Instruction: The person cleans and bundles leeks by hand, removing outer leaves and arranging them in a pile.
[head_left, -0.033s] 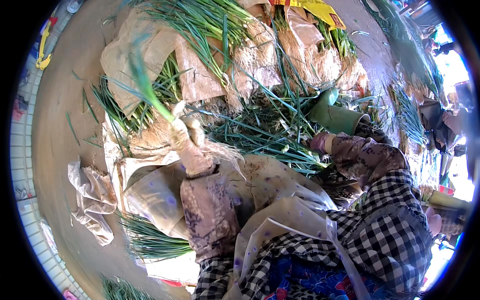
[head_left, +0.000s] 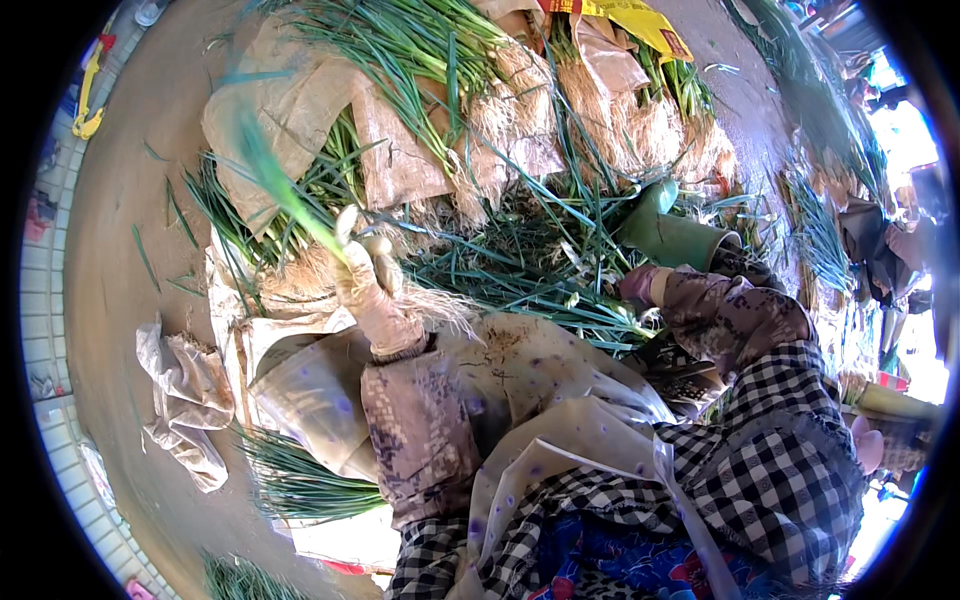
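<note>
My left hand [head_left: 375,290], in a pale glove, is closed round a few green onions [head_left: 300,210]. Their green leaves point up and to the left, blurred at the tips. Fine pale roots [head_left: 440,305] hang out on the right side of the fist. My right hand [head_left: 642,286] is at the edge of a loose heap of onion leaves and stalks [head_left: 520,270], below a green rubber boot [head_left: 680,235]. Its fingers show too little to tell what they hold. A clear plastic sheet with purple dots [head_left: 540,360] covers my lap, with soil on it.
Bundles of rooted green onions [head_left: 440,60] lie at the far side, partly under brown sacking [head_left: 400,150] and a yellow bag [head_left: 640,25]. More onions [head_left: 310,470] lie at the left by a crumpled plastic bag [head_left: 185,400]. Tiles [head_left: 45,300] edge the floor. People sit at the far right.
The onions in my left hand have tilted further left, their leaves swinging outward. My left hand has shifted slightly. The right hand has hardly moved.
</note>
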